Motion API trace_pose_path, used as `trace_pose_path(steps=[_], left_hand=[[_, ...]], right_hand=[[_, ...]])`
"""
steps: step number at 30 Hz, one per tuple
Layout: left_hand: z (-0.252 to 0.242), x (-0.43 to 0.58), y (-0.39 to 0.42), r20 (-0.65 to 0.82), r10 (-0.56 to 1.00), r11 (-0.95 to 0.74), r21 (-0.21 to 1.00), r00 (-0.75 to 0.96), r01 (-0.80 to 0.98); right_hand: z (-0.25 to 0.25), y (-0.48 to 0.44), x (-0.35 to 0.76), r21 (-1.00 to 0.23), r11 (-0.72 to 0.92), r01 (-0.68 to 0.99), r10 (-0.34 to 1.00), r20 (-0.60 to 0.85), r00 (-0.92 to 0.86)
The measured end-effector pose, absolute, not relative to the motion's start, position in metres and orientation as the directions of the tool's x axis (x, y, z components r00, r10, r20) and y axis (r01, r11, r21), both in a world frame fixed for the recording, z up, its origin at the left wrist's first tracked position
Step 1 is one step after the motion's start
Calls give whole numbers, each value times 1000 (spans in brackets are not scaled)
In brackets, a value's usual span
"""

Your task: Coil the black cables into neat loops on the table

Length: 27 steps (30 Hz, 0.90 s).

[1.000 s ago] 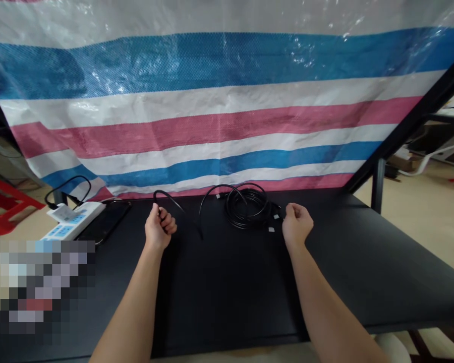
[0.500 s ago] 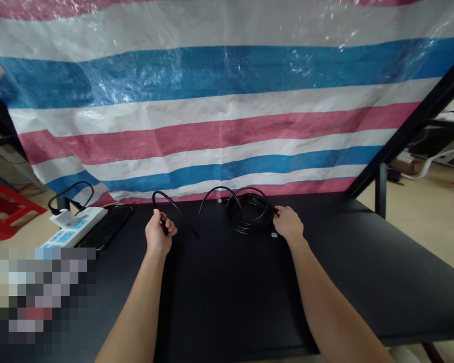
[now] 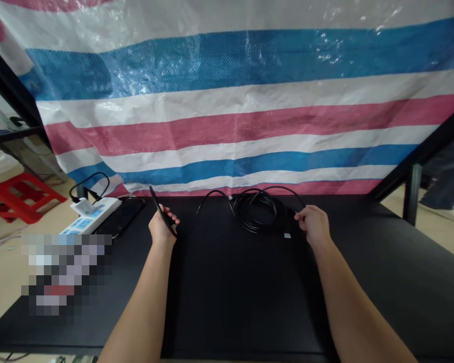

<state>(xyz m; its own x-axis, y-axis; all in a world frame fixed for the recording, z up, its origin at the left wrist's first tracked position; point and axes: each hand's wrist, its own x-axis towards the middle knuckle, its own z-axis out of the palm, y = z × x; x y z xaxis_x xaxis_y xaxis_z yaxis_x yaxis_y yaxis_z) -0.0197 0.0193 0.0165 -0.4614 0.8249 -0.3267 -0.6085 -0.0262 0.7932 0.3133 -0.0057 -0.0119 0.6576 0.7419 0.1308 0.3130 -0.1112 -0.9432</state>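
A coil of black cable (image 3: 255,212) lies near the back of the black table. My left hand (image 3: 163,226), to the left of the coil, is closed around a narrow black strip (image 3: 156,200), whose upper end sticks up above my fist. At the coil's right side, my right hand (image 3: 313,224) pinches a length of the cable drawn out from the loops. A silver-tipped connector (image 3: 287,235) rests just left of my right hand. One bend of cable (image 3: 214,192) arches out on the coil's left.
On the left, a white power strip (image 3: 98,212) holds a plugged-in adapter (image 3: 83,205), beside a dark phone-like slab (image 3: 123,217). Striped plastic sheeting (image 3: 230,121) hangs behind the table. A red stool (image 3: 26,196) stands at left; a person's leg (image 3: 448,171) shows at right.
My right hand has moved right, away from the coil, drawing a cable length out. The black strip in my left hand has swung from a drooping curve to standing nearly straight. The view has shifted.
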Motion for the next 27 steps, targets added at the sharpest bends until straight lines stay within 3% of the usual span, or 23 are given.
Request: trace_pose_path(steps=[3, 6, 10, 19, 23, 27], left_hand=[[20, -30, 18, -388, 832, 4, 720, -398, -694], [20, -39, 17, -395, 850, 15, 680, -349, -733], [21, -38, 15, -398, 860, 18, 648, -319, -762], [23, -17, 15, -441, 862, 57, 576, -251, -816], [21, -16, 15, -454, 849, 27, 549, -271, -835], [19, -12, 14, -463, 847, 43, 549, -262, -834]], right_hand=[[-4, -13, 316, -999, 41, -17, 847, 26, 531], [7, -22, 313, -893, 266, -364, 894, 89, 438], [18, -30, 303, -811, 393, -434, 890, 216, 402], [8, -19, 268, -888, 413, -200, 904, 375, 204], [-6, -14, 250, -904, 411, 114, 864, 427, 266], [-16, -11, 235, -807, 305, 506, 850, 470, 237]])
